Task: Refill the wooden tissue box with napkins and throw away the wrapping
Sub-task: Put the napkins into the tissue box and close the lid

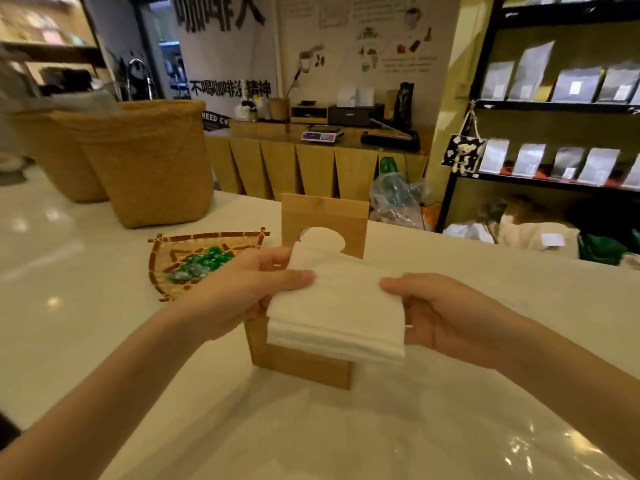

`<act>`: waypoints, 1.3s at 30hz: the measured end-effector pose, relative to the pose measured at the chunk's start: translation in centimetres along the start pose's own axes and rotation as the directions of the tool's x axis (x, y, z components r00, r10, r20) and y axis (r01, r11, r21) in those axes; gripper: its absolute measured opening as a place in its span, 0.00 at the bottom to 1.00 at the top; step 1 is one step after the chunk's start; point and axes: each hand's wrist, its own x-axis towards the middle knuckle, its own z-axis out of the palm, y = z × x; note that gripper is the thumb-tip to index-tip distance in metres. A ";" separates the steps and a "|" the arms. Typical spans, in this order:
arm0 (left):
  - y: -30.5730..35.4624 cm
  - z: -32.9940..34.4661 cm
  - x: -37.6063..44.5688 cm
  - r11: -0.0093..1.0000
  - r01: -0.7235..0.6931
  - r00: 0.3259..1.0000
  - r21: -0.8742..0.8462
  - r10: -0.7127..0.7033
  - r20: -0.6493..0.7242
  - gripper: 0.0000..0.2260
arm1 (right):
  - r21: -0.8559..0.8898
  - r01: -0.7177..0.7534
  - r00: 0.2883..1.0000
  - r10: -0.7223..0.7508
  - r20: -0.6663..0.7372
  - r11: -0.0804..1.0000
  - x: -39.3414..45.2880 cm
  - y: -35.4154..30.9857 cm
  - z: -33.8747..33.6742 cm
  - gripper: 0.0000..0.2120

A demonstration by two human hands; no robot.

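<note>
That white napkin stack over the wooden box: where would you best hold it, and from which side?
By its two short ends, one from each side, as the left hand and right hand do now. The napkin stack is soft, wide and loosely layered, so pinching both ends probably keeps it flat and together above the wooden box.

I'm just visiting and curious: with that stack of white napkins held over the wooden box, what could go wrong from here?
1. The thick stack of white paper napkins is pinched only at its side edges by the left hand and right hand, so it might sag or fan apart.
2. The raised wooden lid with the round cutout stands just behind; pushing napkins in could knock it shut.
3. The light bamboo tissue box might slide on the glossy white counter.
</note>
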 end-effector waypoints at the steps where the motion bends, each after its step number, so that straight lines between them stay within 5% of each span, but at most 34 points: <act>1: -0.1 -0.6 0.3 1.000 0.018 1.000 -0.014 -0.018 -0.004 0.15 | -0.017 0.003 1.000 -0.003 -0.007 1.000 0.5 0.1 0.4 0.14; 8: -0.2 -3.7 2.7 0.990 0.097 0.995 0.101 -0.099 0.010 0.04 | -0.246 0.030 0.971 -0.087 -0.223 0.969 2.8 -0.4 1.8 0.03; 14: 0.0 -4.8 4.2 0.933 0.103 0.992 0.344 -0.120 0.027 0.07 | -0.448 -0.026 0.918 -0.157 -0.365 0.893 3.3 -1.1 2.5 0.03; 21: -0.3 -5.1 5.2 0.827 0.020 1.000 0.562 -0.014 -0.015 0.11 | -0.545 -0.009 0.853 -0.278 -0.442 0.839 3.4 -0.7 2.7 0.07; 27: -0.5 -5.6 6.2 0.839 0.010 1.000 0.544 -0.001 -0.017 0.06 | -0.649 -0.025 0.825 -0.351 -0.443 0.760 4.3 -0.3 2.4 0.03; 30: -0.6 -5.9 6.6 0.786 -0.047 0.999 0.616 0.037 0.029 0.07 | -0.737 -0.070 0.811 -0.391 -0.434 0.673 4.7 -0.4 2.2 0.05; 39: -1.1 -4.6 6.3 0.426 -0.168 0.972 0.889 0.220 0.078 0.08 | -0.950 -0.173 0.792 -0.537 -0.291 0.260 5.0 0.2 3.2 0.04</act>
